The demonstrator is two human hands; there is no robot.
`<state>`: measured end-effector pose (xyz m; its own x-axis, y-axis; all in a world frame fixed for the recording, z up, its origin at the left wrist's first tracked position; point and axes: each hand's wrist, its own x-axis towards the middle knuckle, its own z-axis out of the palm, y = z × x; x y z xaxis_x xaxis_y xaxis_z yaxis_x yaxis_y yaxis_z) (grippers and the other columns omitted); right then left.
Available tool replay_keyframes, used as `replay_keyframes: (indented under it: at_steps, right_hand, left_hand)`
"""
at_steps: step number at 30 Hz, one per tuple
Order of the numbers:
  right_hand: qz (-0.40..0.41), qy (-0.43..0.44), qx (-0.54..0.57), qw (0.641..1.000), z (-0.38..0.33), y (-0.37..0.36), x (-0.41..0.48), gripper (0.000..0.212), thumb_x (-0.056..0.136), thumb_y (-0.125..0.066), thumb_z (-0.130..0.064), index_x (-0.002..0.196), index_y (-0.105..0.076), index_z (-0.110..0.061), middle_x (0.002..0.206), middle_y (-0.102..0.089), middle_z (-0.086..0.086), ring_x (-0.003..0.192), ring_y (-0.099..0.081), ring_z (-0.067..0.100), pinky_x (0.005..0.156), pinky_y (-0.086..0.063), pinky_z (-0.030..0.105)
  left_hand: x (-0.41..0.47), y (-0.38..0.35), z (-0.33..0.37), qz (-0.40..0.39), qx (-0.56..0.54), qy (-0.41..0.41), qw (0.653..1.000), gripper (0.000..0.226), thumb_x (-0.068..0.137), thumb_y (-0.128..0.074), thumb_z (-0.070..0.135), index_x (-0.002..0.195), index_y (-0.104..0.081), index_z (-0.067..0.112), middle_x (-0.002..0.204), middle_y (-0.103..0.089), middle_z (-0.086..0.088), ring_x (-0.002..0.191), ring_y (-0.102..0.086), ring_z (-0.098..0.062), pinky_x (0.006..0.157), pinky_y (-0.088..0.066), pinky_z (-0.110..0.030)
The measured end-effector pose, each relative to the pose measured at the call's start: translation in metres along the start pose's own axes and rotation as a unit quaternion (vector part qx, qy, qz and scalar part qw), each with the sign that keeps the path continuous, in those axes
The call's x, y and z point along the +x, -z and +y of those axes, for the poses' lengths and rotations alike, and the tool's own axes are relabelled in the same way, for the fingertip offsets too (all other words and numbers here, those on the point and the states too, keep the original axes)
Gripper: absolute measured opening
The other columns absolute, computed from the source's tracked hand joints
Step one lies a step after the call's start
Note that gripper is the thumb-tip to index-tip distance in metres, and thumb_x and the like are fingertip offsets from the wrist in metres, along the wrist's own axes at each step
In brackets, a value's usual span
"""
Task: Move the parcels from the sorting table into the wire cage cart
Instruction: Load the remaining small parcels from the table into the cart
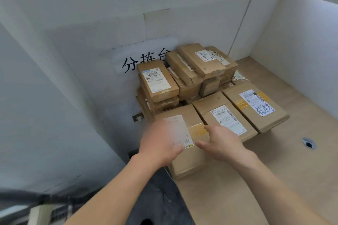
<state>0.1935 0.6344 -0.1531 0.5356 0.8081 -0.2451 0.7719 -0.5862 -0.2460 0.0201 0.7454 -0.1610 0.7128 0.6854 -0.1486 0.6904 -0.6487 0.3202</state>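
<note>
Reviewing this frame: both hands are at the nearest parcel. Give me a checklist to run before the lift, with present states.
1. Left hand on the nearest parcel: cannot tell, it is blurred.
2. Right hand gripping: not ok, fingers spread over the top, not closed.
3. Nothing stacked on that parcel: ok.
4. Neighbouring parcel clear of it: not ok, the two sit side by side with no visible gap.
5. Parcel fully supported by the table: not ok, its left corner overhangs the edge.
6. Cart in reach: cannot tell, not seen.

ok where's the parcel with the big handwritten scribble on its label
In the head view, the scribbled parcel lies flat on the table at the right end of the front row, beside the middle parcel.
</note>
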Motion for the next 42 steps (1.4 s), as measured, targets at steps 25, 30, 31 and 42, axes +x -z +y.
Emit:
replay_keyframes:
  at_steps: [25,30,31,42]
  right_hand:
    - [-0.054,-0.053,0.145,0.987,0.023,-0.076,-0.019,0.053,0.079,-0.067,-0.063,0.113,-0.052,-0.025,0.109,-0.066,-0.002,0.104,-0.063,0.026,0.072,-0.042,0.035]
    - [-0.083,-0.065,0.219,0.970,0.013,-0.085,-0.035,0.053,0.079,-0.075,-0.049,0.121,-0.053,-0.025,0.112,-0.066,-0.002,0.104,-0.062,0.023,0.083,-0.049,0.035]
    - [-0.086,-0.060,0.218,0.970,0.010,-0.086,-0.040,0.052,0.078,-0.076,-0.048,0.119,-0.053,-0.025,0.112,-0.066,-0.002,0.104,-0.062,0.023,0.084,-0.050,0.035]
    - [-0.101,0.040,0.131,0.985,-0.090,-0.116,-0.131,0.068,0.078,-0.075,-0.055,0.131,-0.044,-0.028,0.109,-0.062,-0.007,0.105,-0.062,0.023,0.080,-0.047,0.034]
  left_hand:
    - [-0.049,-0.060,-0.003,-0.016,-0.176,0.138,0.975,0.064,0.076,-0.071,0.042,0.131,-0.041,0.032,0.119,-0.046,0.003,0.108,-0.053,-0.019,0.085,-0.047,-0.033]
    - [-0.072,-0.070,-0.019,-0.018,-0.226,0.212,0.951,0.066,0.067,-0.080,0.041,0.121,-0.045,0.025,0.117,-0.056,0.005,0.105,-0.056,-0.016,0.086,-0.050,-0.035]
    - [-0.078,-0.072,-0.023,-0.022,-0.225,0.217,0.950,0.065,0.067,-0.080,0.042,0.121,-0.047,0.024,0.117,-0.057,0.005,0.106,-0.056,-0.016,0.088,-0.051,-0.037]
    - [-0.212,-0.071,-0.091,0.060,-0.300,0.270,0.913,0.065,0.060,-0.079,0.047,0.116,-0.049,0.032,0.112,-0.058,0.012,0.095,-0.059,-0.008,0.074,-0.046,-0.026]
